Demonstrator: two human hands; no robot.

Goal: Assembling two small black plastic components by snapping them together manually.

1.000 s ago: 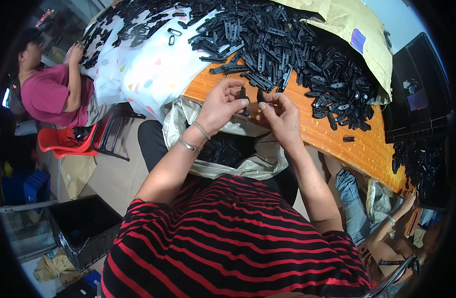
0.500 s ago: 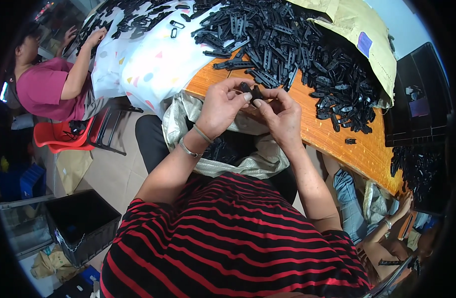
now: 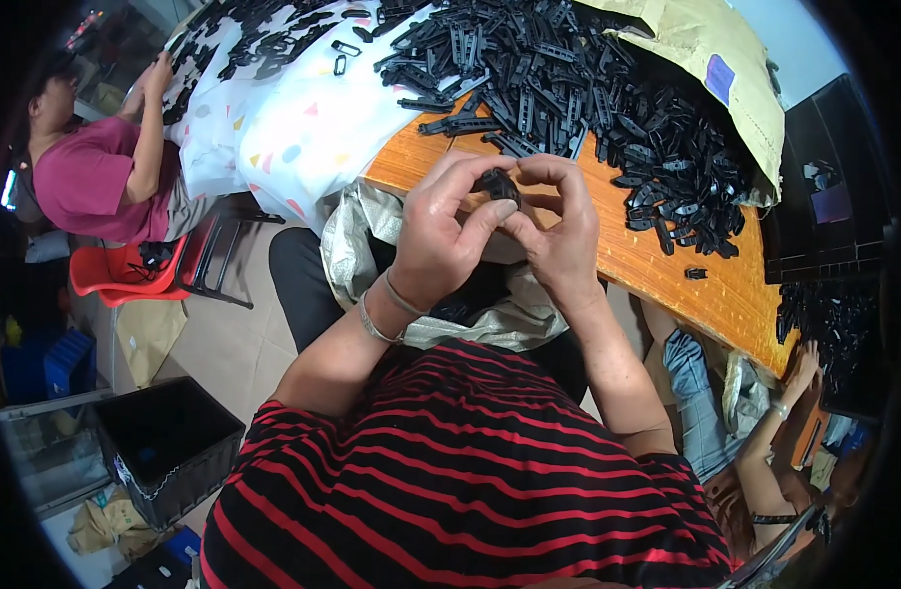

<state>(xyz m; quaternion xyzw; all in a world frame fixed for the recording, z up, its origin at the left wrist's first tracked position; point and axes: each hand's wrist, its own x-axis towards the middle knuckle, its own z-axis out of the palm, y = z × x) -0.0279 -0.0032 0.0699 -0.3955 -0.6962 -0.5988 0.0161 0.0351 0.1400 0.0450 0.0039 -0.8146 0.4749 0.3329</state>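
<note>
Both of my hands meet over the near edge of the wooden table, pinching small black plastic parts [image 3: 498, 185] between thumbs and fingertips. My left hand [image 3: 449, 224] is closed on the parts from the left. From the right, my right hand [image 3: 560, 218] is closed on them too, its thumb close to the left one. The parts look pressed together, and the fingers partly cover them. Below the hands, an open pale woven sack [image 3: 347, 231] lies across my lap with dark pieces inside.
Long black plastic strips [image 3: 514, 69] and smaller black clips [image 3: 681, 187] are heaped on the wooden table [image 3: 622, 257]. A lone clip [image 3: 697, 274] lies near its edge. One co-worker [image 3: 102, 182] sits left by a sheet-covered table; another's hand [image 3: 804, 368] is right. A black crate [image 3: 171, 442] stands on the floor.
My hands have come closer together, and the black parts, held a little apart before, now look joined. My left hand has rolled over. The co-worker on the left has drawn their hands together.
</note>
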